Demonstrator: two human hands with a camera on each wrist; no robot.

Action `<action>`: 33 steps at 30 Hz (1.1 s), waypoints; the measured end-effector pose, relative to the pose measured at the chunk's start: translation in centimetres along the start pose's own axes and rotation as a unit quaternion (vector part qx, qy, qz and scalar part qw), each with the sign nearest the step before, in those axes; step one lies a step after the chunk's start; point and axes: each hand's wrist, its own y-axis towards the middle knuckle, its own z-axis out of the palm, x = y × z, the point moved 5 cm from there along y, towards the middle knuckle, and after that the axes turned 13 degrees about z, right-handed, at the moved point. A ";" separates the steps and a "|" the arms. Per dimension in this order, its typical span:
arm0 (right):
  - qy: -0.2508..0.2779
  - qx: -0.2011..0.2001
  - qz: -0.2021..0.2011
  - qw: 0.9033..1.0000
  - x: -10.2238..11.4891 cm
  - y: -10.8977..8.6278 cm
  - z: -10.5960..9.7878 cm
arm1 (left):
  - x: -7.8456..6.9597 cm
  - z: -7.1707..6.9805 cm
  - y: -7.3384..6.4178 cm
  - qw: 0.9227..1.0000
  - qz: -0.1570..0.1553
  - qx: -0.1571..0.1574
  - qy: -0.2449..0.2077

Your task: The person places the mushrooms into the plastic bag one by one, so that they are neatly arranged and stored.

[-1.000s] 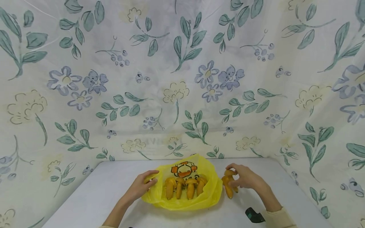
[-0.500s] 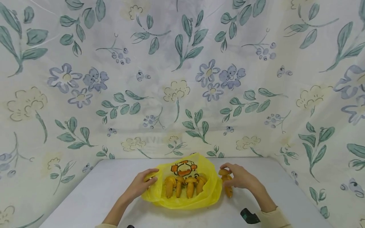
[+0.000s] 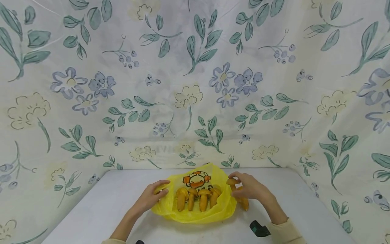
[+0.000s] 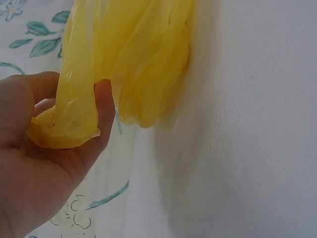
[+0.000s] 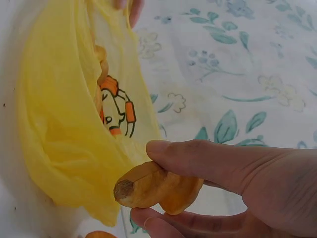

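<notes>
A yellow plastic bag [image 3: 195, 218] with a cartoon print lies on the table, its mouth spread toward me. Inside it several brown-capped mushrooms [image 3: 203, 202] sit in a row. My left hand [image 3: 148, 198] holds the bag's left edge; in the left wrist view a fold of yellow plastic [image 4: 77, 109] lies within the curled thumb and fingers. At the bag's right edge, my right hand [image 3: 251, 187] pinches a mushroom [image 5: 148, 184] between thumb and fingers, stem end toward the right wrist camera. Another mushroom [image 3: 244, 204] lies on the table below that hand, partly hidden.
The white table [image 3: 100, 203] runs back to a hanging floral cloth [image 3: 189, 101], which also closes in both sides. A black wrist device [image 3: 259, 229] shows by the right sleeve [image 3: 286, 233]. The bag's right wall [image 3: 230, 203] stands beside the right hand.
My right hand has lifted a mushroom from beside the other one and moved left with it to the bag's right edge. The left hand and bag have stayed nearly still.
</notes>
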 end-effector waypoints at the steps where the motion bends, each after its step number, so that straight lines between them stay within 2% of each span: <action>1: -0.001 -0.001 -0.002 1.000 0.2 0.1 0.1 | 0.0 0.0 0.0 1.000 0.001 0.000 0.000; 8: 0.002 0.000 -0.002 1.000 1.1 0.3 0.5 | -0.1 0.1 0.1 1.000 0.004 0.003 0.000; 16: 0.034 -0.007 -0.024 0.999 2.2 0.7 1.1 | -0.1 0.2 0.0 1.000 0.008 0.003 -0.003; 28: 0.061 0.023 -0.031 0.997 3.0 1.2 2.3 | 0.4 0.4 0.1 1.000 0.008 -0.001 -0.002; 33: 0.058 0.022 -0.033 0.998 3.2 1.5 2.4 | 0.4 0.3 0.2 1.000 0.008 -0.004 0.001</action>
